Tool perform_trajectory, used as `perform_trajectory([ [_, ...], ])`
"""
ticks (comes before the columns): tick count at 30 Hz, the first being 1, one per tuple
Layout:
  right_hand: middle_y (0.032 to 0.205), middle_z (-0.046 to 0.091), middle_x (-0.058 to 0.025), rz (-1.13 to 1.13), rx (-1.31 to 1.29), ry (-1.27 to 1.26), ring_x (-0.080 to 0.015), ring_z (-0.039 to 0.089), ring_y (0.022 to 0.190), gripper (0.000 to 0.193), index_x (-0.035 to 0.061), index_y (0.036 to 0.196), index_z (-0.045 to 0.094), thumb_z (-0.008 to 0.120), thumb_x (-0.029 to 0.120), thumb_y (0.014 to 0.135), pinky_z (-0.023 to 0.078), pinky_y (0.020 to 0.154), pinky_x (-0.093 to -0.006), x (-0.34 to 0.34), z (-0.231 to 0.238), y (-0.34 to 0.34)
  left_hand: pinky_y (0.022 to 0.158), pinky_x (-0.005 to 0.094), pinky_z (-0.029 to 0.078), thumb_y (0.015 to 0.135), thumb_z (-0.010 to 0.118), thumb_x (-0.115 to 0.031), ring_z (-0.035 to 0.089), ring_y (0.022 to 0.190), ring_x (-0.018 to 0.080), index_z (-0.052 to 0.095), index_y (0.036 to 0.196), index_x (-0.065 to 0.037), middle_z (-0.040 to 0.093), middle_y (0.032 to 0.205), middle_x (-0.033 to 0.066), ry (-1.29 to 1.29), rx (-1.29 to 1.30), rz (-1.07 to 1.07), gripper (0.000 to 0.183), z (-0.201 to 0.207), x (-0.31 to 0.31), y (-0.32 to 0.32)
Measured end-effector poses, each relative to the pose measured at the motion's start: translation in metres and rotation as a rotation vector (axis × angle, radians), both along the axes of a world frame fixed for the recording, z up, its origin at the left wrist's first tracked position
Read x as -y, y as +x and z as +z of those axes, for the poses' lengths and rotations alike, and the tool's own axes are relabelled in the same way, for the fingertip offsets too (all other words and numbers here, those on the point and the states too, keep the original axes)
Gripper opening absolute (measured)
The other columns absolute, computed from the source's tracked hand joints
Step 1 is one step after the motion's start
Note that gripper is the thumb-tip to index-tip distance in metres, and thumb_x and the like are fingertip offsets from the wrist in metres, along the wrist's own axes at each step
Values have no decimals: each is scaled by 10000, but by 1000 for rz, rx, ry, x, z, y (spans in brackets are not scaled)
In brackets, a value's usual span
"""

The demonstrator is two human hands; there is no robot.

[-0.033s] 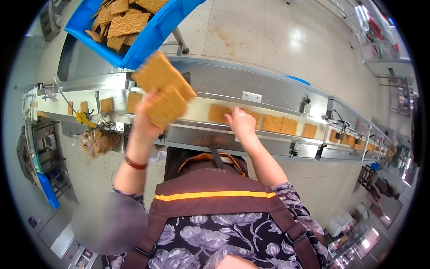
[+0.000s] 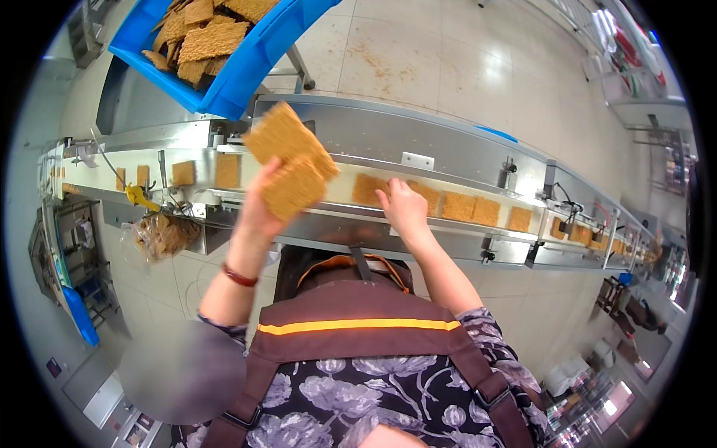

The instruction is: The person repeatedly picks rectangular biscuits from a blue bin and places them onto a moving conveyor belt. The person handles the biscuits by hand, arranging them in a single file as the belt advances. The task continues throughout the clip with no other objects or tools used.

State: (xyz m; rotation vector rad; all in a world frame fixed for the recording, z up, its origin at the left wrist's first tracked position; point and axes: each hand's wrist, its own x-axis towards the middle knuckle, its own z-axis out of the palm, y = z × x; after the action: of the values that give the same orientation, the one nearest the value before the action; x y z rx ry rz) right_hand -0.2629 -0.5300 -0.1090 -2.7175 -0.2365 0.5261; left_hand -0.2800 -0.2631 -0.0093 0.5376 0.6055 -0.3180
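Note:
Held in my left hand (image 2: 258,209) are thin brown crisp squares (image 2: 293,160), several by the look of it, tilted above the conveyor. The fingers under them are mostly hidden. My right hand (image 2: 407,209) is down at the pale conveyor belt (image 2: 336,193), thumb and fingers curled together at the edge of a brown crisp square (image 2: 368,190). Another square (image 2: 427,196) lies partly behind that hand. Farther right, two squares (image 2: 470,207) lie close together, with a single one (image 2: 520,219) beyond them.
A blue crate (image 2: 224,101) at the far left holds broken brown pieces (image 2: 213,41). More squares (image 2: 227,171) sit on the belt at left, near a yellow clip (image 2: 139,196). A clear bag of pieces (image 2: 160,237) hangs on the near side. Metal rails (image 2: 433,160) flank the belt.
My left hand has moved right and slightly down with the brown crisp squares. The squares on the belt have shifted a little to the right. My right hand is nearly still.

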Motion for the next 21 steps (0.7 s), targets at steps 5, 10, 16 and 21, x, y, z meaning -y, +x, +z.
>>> perform_trajectory([
  [5,1280,485,-160,390,421,466,-324,549,1096,644,106,1285,511,771,244,713,503,863,-416,19,52,-18,925,479,491,972,451,-376,567,1131,274,435,1322,-64,552,1262,133,-192,-113,58,469,-71,86,-22],
  [10,1329,437,-180,160,260,590,-359,487,1165,820,119,1364,446,820,299,657,451,941,-439,27,42,-37,928,435,493,985,466,-286,582,1108,258,441,1313,-57,572,1233,120,-98,-50,61,400,-93,135,-28],
  [16,995,592,-77,-346,-133,733,-186,567,874,633,41,1273,500,785,226,739,478,759,-304,56,21,-46,873,422,519,967,520,-243,594,1074,250,451,1275,-85,580,1189,91,70,-93,97,353,-107,175,-37],
  [21,927,638,-28,-642,-211,1058,-86,565,843,252,-7,1086,607,643,132,878,470,758,-247,135,-29,-20,880,467,498,954,543,-311,559,1128,247,421,1297,-156,553,1240,69,217,-193,13,396,-110,164,-42],
])
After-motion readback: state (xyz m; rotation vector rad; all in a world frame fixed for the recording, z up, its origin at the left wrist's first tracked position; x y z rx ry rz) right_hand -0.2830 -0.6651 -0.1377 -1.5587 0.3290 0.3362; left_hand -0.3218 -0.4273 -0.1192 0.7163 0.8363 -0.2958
